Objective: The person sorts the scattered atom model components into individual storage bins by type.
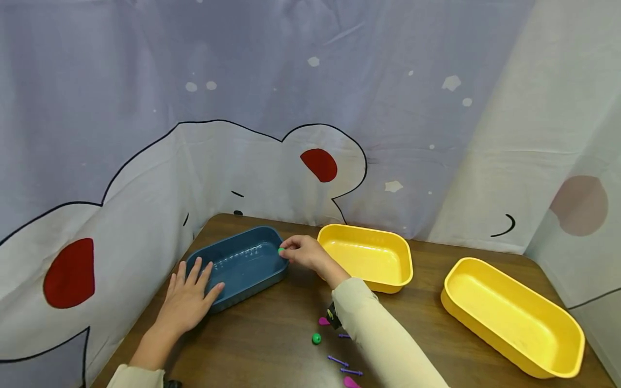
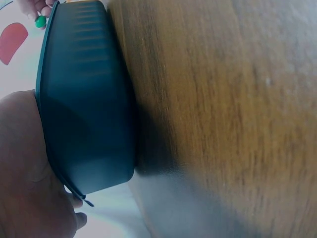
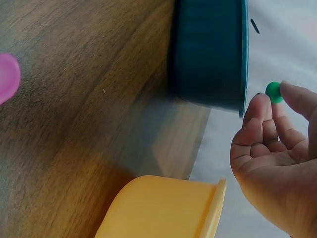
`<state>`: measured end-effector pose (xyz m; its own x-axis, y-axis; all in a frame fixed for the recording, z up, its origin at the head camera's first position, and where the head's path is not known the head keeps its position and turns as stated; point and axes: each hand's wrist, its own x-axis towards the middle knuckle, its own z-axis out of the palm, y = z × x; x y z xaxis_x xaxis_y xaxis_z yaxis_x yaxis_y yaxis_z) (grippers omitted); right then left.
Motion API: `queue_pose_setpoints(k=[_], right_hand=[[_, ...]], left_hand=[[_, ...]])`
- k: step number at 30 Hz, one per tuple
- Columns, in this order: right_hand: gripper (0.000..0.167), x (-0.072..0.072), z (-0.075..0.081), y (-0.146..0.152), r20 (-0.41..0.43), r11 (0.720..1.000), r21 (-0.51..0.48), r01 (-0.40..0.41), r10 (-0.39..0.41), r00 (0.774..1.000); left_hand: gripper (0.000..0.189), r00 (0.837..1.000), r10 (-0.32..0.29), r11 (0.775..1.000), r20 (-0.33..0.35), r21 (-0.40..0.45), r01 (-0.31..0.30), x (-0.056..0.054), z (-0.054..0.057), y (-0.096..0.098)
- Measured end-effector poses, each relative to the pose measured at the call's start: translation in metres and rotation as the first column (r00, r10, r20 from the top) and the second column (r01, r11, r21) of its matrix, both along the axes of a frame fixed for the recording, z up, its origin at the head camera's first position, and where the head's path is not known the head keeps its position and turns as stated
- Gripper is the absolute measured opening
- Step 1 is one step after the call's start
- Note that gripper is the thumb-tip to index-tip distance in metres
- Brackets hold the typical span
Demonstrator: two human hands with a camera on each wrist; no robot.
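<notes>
One small green ball (image 3: 274, 92) is pinched between the right hand's (image 1: 304, 251) thumb and fingers, just above the right-end rim of the blue tray (image 1: 248, 267). It looks light, hard and smooth, likely to roll or slip, so a pinch across its middle should suit. The left hand (image 1: 186, 303), fingers spread, rests on the tray's left end.

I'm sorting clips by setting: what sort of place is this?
Likely an indoor tabletop workspace, though little beyond it shows. The signs: a wooden table, printed cloth hung behind and beside it, and three bins on top.
</notes>
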<state>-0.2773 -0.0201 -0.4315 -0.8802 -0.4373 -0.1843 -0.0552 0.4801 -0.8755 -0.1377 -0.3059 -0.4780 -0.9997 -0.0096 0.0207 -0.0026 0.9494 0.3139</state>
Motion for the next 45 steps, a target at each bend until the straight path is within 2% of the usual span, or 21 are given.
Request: queue_pose_setpoints(k=[16, 34, 45], right_hand=[[0.015, 0.001, -0.002, 0.003, -0.020, 1.000, 0.012, 0.010, -0.010, 1.000], [0.013, 0.016, -0.002, 0.027, -0.141, 0.992, 0.067, -0.102, 0.111, 0.984], [0.015, 0.028, -0.007, 0.040, -0.170, 0.983, 0.096, -0.157, 0.171, 0.970]], left_hand=[[0.079, 1.000, -0.002, 1.000, 0.003, 0.001, 0.002, 0.000, 0.002, 0.001], [0.079, 1.000, -0.002, 1.000, -0.002, 0.007, 0.002, 0.000, 0.002, 0.002], [0.081, 1.000, -0.006, 1.000, -0.008, -0.005, 0.006, -0.001, 0.002, 0.002]])
